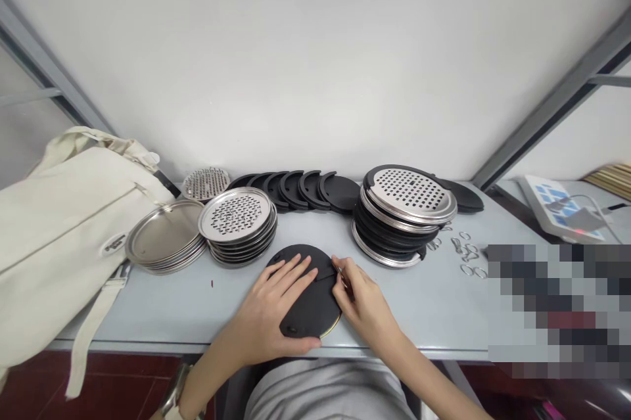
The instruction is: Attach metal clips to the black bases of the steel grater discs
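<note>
A round black disc (311,305) lies near the front edge of the grey table, with a gold-coloured rim showing at its lower right. Across its left part rests my left hand (273,305), flat with the fingers stretched out and the thumb at the near edge. My right hand (363,302) is closed in a pinch at the disc's right edge. A thin, partly shiny thing (344,277) shows between its fingers; most of it is hidden, so its kind cannot be made out. A faint straight line runs over the disc between the hands.
Behind the disc stand a stack of perforated metal grater plates (237,215), plain metal plates (165,233), overlapping black discs (340,193) and a tall mixed stack (409,193). Metal rings (468,252) lie right. A cream bag (79,210) covers the left end. A blurred patch hides the right front.
</note>
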A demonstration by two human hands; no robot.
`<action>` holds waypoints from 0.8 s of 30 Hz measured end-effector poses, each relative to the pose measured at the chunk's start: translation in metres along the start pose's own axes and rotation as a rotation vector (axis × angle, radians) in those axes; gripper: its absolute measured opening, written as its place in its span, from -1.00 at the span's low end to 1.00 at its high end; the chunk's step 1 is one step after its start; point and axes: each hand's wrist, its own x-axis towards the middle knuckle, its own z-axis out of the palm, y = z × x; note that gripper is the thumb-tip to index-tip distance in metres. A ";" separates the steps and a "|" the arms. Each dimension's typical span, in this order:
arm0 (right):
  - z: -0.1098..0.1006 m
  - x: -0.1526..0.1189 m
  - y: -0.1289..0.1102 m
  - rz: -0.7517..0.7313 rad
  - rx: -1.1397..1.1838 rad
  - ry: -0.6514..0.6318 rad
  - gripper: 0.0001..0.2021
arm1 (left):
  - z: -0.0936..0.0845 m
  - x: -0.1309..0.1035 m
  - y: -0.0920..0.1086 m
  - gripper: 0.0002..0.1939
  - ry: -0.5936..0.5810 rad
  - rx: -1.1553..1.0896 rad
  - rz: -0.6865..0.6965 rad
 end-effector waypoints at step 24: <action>0.001 -0.001 0.001 -0.027 -0.028 0.030 -0.86 | 0.001 0.000 0.000 -0.10 0.005 -0.021 0.009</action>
